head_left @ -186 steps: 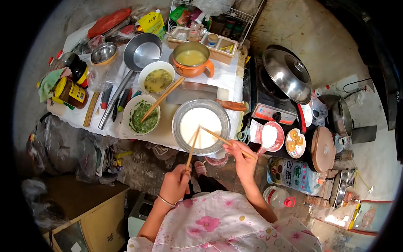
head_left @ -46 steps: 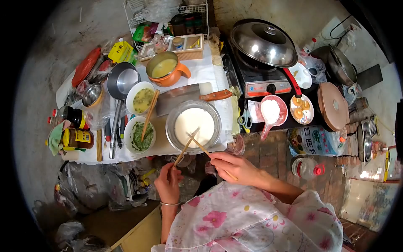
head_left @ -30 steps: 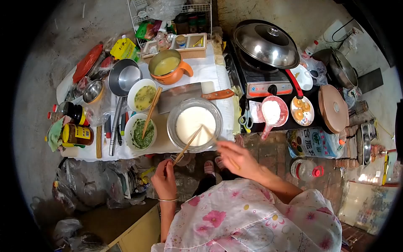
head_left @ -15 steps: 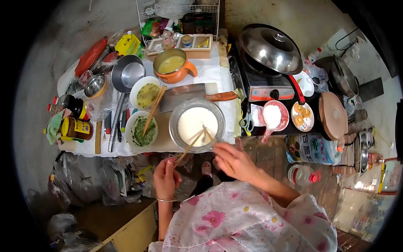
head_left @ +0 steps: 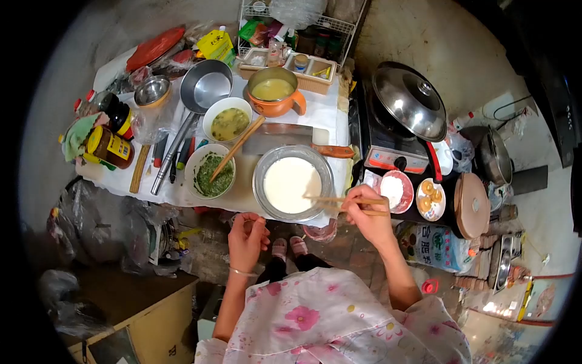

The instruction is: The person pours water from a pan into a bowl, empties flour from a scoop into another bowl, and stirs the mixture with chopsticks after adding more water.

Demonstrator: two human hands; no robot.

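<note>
My right hand is closed around a pair of wooden chopsticks, to the right of a metal bowl. Their tips reach over the white batter-like mixture in this bowl. Just in front of the table edge, my left hand is loosely curled, with nothing visible in it. Left of the metal bowl, a white bowl holds chopped greens, with another pair of chopsticks leaning in it. Behind the metal bowl lies a cleaver.
Farther back stand a bowl of greenish liquid, an orange-handled pot and a saucepan. On the right are a lidded wok, a pink ladle-like bowl of white powder and a plate of round pieces. Jars crowd the left.
My right hand has moved right with the chopsticks, drawing them toward the bowl's right rim. My left hand has come away from the chopsticks. The view has shifted.
</note>
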